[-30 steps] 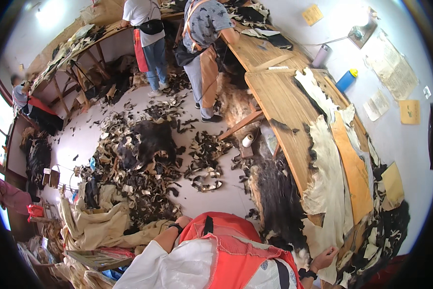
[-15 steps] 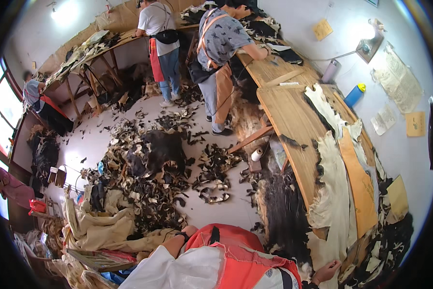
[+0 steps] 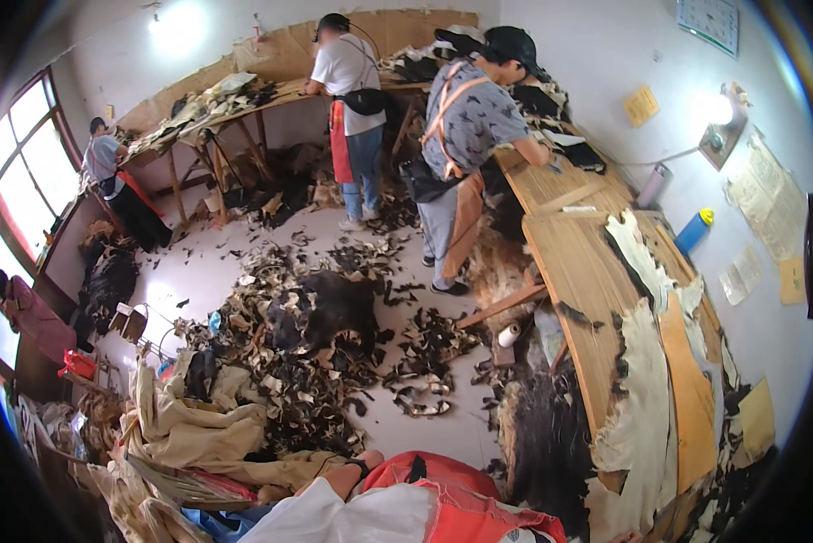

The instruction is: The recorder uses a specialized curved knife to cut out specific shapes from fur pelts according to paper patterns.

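Note:
At the lower edge, my left hand (image 3: 371,458) shows only in part beside the red apron (image 3: 434,471), with a dark band on its wrist. Its fingers are hidden. My right hand (image 3: 626,538) is barely inside the picture at the bottom, by the near end of a long pale hide (image 3: 637,407). Whether it grips the hide cannot be seen. That hide has dark furry edges and lies along the wooden table (image 3: 574,271). An orange-tan strip (image 3: 689,398) lies over its right side.
Dark and pale hide scraps (image 3: 298,380) heap on the floor. Beige cloth (image 3: 189,421) is piled at left. A person in a patterned shirt (image 3: 474,113) leans over the table; others work farther back. A blue bottle (image 3: 693,233) and a thread cone (image 3: 509,336) are at right.
The view has tilted and shifted, so the room appears lower and farther right. My right hand has slipped mostly out of the lower edge. The hide seems to lie as before.

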Demonstrator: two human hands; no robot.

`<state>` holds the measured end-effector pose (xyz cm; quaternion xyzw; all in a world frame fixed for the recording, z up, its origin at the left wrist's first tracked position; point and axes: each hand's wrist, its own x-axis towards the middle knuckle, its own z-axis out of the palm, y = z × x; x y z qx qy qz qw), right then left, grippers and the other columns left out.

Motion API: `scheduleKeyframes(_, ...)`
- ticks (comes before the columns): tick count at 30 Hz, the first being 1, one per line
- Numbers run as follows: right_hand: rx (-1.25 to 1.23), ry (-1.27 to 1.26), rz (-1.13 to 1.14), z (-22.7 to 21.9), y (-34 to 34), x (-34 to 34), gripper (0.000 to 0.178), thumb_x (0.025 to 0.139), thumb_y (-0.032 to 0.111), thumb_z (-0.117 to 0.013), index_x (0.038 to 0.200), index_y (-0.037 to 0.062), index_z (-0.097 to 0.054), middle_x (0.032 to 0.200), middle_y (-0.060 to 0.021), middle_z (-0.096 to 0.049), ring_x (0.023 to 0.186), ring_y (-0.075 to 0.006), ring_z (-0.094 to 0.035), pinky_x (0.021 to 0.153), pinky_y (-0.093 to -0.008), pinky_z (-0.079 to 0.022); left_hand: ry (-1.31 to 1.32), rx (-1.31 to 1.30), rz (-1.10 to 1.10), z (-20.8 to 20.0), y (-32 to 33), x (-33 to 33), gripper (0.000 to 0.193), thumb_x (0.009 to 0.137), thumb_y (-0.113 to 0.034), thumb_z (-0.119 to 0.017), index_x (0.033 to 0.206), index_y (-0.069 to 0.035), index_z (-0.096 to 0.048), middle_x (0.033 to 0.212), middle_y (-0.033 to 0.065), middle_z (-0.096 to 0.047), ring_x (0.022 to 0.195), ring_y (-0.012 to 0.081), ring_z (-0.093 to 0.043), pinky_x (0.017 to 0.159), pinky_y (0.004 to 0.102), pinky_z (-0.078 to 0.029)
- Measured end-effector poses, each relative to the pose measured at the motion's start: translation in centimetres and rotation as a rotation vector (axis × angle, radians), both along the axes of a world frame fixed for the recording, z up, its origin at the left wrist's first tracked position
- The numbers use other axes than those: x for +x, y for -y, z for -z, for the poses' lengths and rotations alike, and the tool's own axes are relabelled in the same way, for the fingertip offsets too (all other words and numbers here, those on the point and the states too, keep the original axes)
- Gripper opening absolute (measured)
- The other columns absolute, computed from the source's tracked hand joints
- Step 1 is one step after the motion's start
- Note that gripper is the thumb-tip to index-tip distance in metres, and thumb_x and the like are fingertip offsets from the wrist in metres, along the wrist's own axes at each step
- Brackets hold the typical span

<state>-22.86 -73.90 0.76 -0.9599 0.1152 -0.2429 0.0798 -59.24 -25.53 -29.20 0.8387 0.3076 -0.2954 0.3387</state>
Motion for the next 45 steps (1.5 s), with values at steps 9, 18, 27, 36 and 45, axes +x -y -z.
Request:
scheduleKeyframes(9, -0.052, 0.159, -0.016, 6.0, 1.3, 4.7, 0.043, 0.09, 0.039, -0.068, 0.12, 0.0083, -0.064, 0.098, -0.017, -0.071, 0.08, -0.0328, -0.068, 0.07, -0.041, -0.053, -0.009, 0.059, 0.112, 2.4, -0.1, -1.8, 0.034, 0.09, -0.025, -0.051, 0.097, -0.002, -0.075, 0.102, 0.0258, -0.069, 0.097, 0.0395, -0.069, 0.083, 0.0468, -0.055)
scheduleKeyframes(18, 0.04, 0.116, -0.11, 4.8, 0.0, 4.6, 0.036, 0.09, 0.034, -0.061, 0.111, 0.0044, -0.061, 0.095, -0.021, -0.067, 0.082, -0.0389, -0.064, 0.071, -0.0462, -0.049, 0.019, 0.017, -0.043, 5.9, 0.7, -2.4, 0.037, 0.093, -0.028, -0.049, 0.098, -0.001, -0.074, 0.104, 0.025, -0.07, 0.101, 0.0397, -0.068, 0.086, 0.0471, -0.054)
scheduleKeyframes(27, 0.094, 0.072, -0.142, 2.8, 1.5, 1.6, 0.031, 0.091, 0.03, -0.055, 0.102, 0.0005, -0.058, 0.092, -0.0249, -0.063, 0.084, -0.0451, -0.059, 0.073, -0.0514, -0.045, 0.079, 0.003, -0.132, 4.7, 0.5, -2.0, 0.038, 0.092, -0.028, -0.049, 0.1, -0.001, -0.074, 0.108, 0.026, -0.069, 0.104, 0.0396, -0.067, 0.088, 0.0465, -0.053)
scheduleKeyframes(36, 0.071, 0.292, -0.201, 3.0, 1.8, 1.1, 0.028, 0.093, 0.03, -0.053, 0.092, 0.0023, -0.057, 0.085, -0.0228, -0.062, 0.079, -0.0454, -0.059, 0.068, -0.0538, -0.044, 0.162, -0.042, -0.226, 3.7, 0.2, -0.5, 0.036, 0.089, -0.028, -0.052, 0.1, -0.002, -0.074, 0.109, 0.0253, -0.068, 0.104, 0.0409, -0.066, 0.089, 0.0482, -0.052)
scheduleKeyframes(45, 0.152, 0.249, -0.386, 5.8, -0.6, 6.5, 0.025, 0.094, 0.027, -0.054, 0.09, 0.0024, -0.057, 0.084, -0.0215, -0.061, 0.079, -0.0439, -0.058, 0.068, -0.0516, -0.044, 0.061, -0.008, -0.15, 2.7, 0.9, 0.1, 0.044, 0.091, -0.039, -0.05, 0.1, -0.004, -0.075, 0.108, 0.0239, -0.069, 0.105, 0.0405, -0.066, 0.089, 0.0478, -0.052)
